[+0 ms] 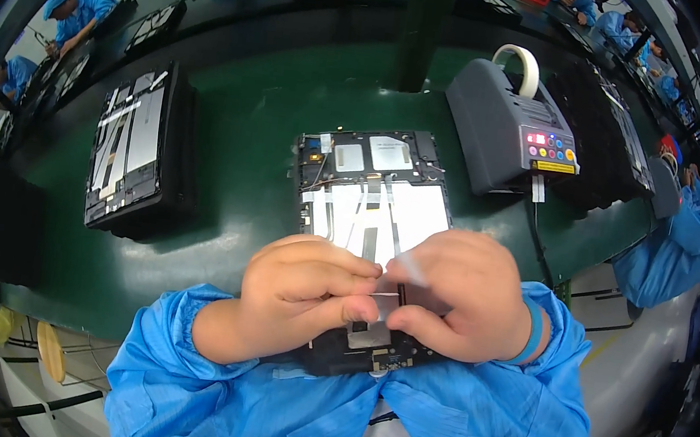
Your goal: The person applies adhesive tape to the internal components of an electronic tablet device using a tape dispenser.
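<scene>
An opened tablet-like device (421,214) lies on the bench in front of me, its inside facing up with white battery panels, dark boards and thin cables. Over its near half my two hands meet, fingertips almost touching. My left hand (303,293) is closed in a pinch, and a small thin translucent piece (386,297) sticks out from its thumb and fingertips. My right hand (470,297) is closed too, fingers bent, with a clear strip of tape (412,269) at its fingers. The fingers partly hide both pieces and the device below.
A grey tape dispenser (499,123) with a tape roll stands right of the device; dark stacked devices (601,135) sit behind it. Another device stack (129,150) is at left on the green bench (240,120). A post (421,45) rises ahead. Co-workers sit around.
</scene>
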A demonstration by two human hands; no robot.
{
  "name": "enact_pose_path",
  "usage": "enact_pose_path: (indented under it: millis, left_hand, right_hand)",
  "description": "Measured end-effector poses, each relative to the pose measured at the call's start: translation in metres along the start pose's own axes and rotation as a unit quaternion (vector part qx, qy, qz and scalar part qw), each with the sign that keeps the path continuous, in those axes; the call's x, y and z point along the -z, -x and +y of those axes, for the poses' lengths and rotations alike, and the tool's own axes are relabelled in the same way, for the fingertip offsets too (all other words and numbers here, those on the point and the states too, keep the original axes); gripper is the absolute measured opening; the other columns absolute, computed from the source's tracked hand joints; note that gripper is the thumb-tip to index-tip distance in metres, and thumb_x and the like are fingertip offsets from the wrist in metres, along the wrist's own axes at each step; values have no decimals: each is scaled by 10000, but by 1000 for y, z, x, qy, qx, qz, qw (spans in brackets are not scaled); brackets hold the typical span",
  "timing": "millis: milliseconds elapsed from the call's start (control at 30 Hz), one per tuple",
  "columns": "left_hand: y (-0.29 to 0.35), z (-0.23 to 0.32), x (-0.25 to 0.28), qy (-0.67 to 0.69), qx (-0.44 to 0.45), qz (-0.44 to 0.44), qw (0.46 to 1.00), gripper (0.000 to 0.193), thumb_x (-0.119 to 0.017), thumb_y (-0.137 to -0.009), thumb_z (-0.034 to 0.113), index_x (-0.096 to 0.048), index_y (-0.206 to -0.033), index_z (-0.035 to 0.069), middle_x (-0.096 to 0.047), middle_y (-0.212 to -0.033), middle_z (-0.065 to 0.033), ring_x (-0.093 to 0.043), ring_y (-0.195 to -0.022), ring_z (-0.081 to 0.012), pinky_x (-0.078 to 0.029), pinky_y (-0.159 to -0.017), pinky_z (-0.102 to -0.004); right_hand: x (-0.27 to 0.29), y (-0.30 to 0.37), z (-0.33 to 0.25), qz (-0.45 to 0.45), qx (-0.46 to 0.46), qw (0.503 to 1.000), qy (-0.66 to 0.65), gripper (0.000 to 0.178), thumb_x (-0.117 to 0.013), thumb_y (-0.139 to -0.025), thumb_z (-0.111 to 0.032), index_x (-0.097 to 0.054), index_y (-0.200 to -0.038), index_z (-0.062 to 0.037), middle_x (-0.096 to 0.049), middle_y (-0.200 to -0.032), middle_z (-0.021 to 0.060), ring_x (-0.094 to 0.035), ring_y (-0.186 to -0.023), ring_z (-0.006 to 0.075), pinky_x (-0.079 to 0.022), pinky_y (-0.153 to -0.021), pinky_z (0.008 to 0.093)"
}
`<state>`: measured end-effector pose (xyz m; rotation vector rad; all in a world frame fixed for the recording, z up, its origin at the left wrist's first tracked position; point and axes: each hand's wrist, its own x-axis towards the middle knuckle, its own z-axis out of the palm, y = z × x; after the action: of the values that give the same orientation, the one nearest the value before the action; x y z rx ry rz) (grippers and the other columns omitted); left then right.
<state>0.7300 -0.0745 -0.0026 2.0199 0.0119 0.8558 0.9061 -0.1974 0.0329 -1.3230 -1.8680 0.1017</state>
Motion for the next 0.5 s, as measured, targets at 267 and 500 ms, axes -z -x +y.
enact_pose_path:
  millis: [267, 500]
  left_hand:
    - [11, -23, 17, -169, -17, 92, 981, 610, -737, -659, 105, -530, -1210, -55, -570, -1143, -178, -531, -980, -354, -404, -875, -430]
    - [8, -53, 36, -356, 24, 107, 928, 478, -754, -628, 209, -637, -1066, 60, -550, -1049, -107, -500, -975, -306, -372, -854, -411]
  right_hand:
    - [-12, -40, 26, -32, -24, 997, 73, 124, -692, -740, -113, -598, -775, -39, -568, -676, 114, -576, -618, 312, -438, -526, 399]
    - [-40, -72, 52, -44, -143, 988, 29, 346, -668, -776, -121, -532, -1084, -43, -618, -799, 108, -605, -773, 317, -473, -673, 408]
